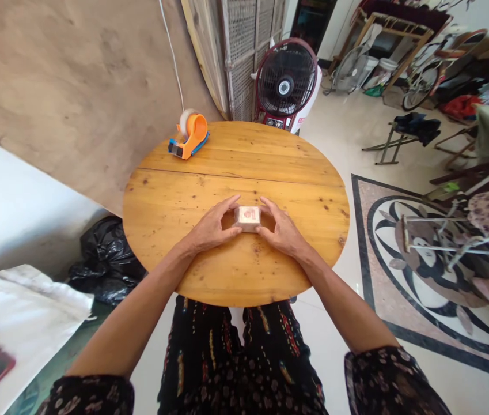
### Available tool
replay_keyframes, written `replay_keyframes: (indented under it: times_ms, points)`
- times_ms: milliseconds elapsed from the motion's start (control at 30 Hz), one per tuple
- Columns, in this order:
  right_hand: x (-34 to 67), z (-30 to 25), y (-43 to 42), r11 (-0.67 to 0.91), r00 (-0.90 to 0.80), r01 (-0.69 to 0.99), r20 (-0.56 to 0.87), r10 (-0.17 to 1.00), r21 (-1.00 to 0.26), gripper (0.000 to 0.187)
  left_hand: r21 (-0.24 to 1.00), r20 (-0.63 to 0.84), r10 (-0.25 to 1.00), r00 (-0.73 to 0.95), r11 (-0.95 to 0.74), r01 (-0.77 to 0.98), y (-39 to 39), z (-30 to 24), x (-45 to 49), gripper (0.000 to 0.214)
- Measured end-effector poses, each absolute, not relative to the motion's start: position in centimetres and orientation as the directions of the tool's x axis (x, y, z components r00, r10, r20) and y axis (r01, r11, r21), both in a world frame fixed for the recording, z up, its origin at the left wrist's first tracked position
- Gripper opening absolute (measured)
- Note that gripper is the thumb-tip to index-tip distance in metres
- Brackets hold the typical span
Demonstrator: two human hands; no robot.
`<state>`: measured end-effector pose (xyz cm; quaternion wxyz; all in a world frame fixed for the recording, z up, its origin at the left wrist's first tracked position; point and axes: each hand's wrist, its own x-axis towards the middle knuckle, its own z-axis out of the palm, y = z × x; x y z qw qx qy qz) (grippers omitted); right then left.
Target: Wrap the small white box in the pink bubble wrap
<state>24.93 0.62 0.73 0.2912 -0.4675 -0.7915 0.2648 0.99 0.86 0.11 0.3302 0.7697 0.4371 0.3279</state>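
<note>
A small rectangular pack (249, 217) with a cream top, a reddish print and brownish sides is at the middle of the round wooden table (235, 271). My left hand (213, 227) curves around its left end, thumb tip at the near corner and index finger by the far one. Mirroring it on the right end is my right hand (284, 230), its thumb also against the near side. Gaps show between both palms and the pack. Whether the pack rests on the wood or is slightly raised, I cannot tell.
An orange tape dispenser (193, 135) stands at the table's back left. Behind the table is a fan (286, 80). Black plastic bags (106, 253) lie on the left. To the right are a folding stool (393, 141) and a metal-framed chair (451, 239).
</note>
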Motion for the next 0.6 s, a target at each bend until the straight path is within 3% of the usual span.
replay_keyframes:
  times_ms: [367, 467, 600]
  points:
    - [24.7, -0.1, 0.7, 0.463, -0.416, 0.613, 0.237, 0.878, -0.64, 0.075, 0.796, 0.201, 0.888, 0.413, -0.394, 0.459, 0.7, 0.4, 1.3, 0.085]
    - [24.7, 0.1, 0.6, 0.476, -0.409, 0.54, 0.278, 0.869, -0.694, 0.081, 0.829, 0.201, 0.891, 0.407, -0.376, 0.414, 0.6, 0.4, 0.9, 0.093]
    - [24.9, 0.3, 0.6, 0.473, -0.311, 0.429, 0.366, 0.877, -0.769, 0.071, 0.856, 0.212, 0.903, 0.375, -0.357, 0.374, 0.9, 0.2, 0.2, 0.093]
